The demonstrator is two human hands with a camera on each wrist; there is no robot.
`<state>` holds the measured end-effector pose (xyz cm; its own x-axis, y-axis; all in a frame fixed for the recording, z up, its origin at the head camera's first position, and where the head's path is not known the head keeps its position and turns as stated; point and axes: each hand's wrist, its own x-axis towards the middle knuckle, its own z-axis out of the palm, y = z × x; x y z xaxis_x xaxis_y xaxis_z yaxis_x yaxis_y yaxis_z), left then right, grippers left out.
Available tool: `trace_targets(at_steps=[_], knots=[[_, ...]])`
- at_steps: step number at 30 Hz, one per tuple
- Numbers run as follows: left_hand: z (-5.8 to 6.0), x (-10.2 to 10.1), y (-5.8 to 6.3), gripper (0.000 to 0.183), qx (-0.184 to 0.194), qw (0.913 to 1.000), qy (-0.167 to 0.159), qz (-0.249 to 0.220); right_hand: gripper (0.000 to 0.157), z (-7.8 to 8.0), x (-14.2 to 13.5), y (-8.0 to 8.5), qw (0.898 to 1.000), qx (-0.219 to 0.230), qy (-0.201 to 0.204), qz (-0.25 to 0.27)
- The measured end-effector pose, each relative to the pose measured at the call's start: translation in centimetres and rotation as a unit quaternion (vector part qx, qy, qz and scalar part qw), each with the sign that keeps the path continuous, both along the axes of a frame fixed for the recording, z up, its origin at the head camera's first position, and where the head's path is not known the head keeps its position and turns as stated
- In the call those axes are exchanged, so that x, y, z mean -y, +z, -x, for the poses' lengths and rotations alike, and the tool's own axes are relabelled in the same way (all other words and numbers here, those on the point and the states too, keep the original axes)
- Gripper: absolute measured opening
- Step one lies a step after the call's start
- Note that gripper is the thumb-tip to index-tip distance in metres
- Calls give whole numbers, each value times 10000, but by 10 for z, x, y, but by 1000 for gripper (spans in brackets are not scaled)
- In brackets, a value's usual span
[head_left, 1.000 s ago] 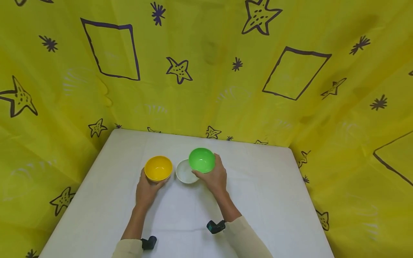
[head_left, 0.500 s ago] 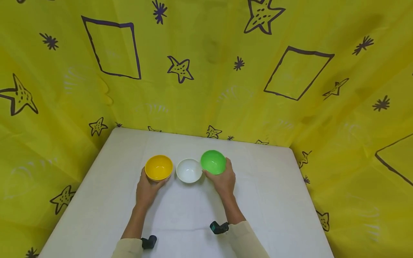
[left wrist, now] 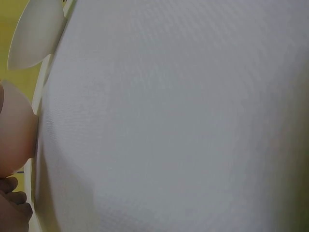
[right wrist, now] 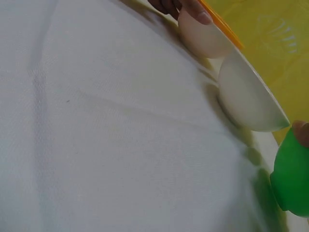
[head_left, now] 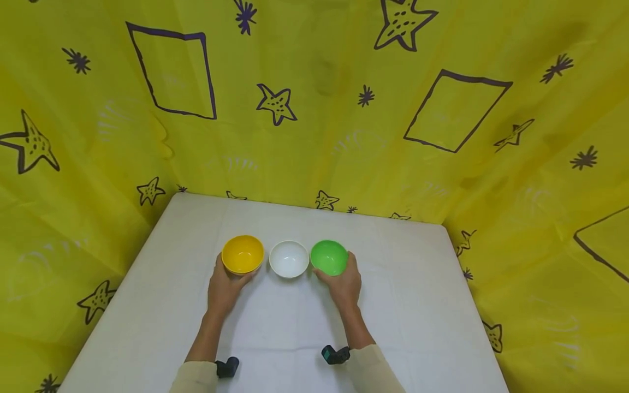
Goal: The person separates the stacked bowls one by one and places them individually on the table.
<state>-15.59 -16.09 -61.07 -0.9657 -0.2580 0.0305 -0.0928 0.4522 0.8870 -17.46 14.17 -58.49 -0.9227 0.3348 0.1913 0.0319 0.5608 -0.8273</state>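
Three bowls stand side by side in a row on the white-covered table. At the left is a yellow bowl [head_left: 243, 254], which my left hand [head_left: 226, 288] grips from its near side, thumb toward the right. A white bowl [head_left: 289, 259] sits in the middle, untouched by either hand. My right hand [head_left: 345, 283] holds a green bowl [head_left: 329, 257] at its near right side, close against the white one. In the right wrist view the green bowl [right wrist: 292, 176] appears at the right edge, its base close over the cloth, with a fingertip at its rim.
The white cloth [head_left: 290, 338] covers the table up to a yellow curtain [head_left: 314, 125] printed with stars and frames, which rises behind and on both sides. A small black camera [head_left: 227, 367] is worn at the left wrist and another black camera [head_left: 336, 355] at the right.
My right hand has carried the green bowl from over the white bowl to the right and then down beside it, uncovering the white bowl. The left hand and yellow bowl have stayed in place.
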Motion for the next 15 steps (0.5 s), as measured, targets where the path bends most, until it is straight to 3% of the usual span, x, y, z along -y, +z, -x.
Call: trace_targets(at_steps=[15], knots=[[0, -1, 3, 102, 103, 9999, -30, 16, 101, -3, -2, -11, 9994, 205, -198, -213]])
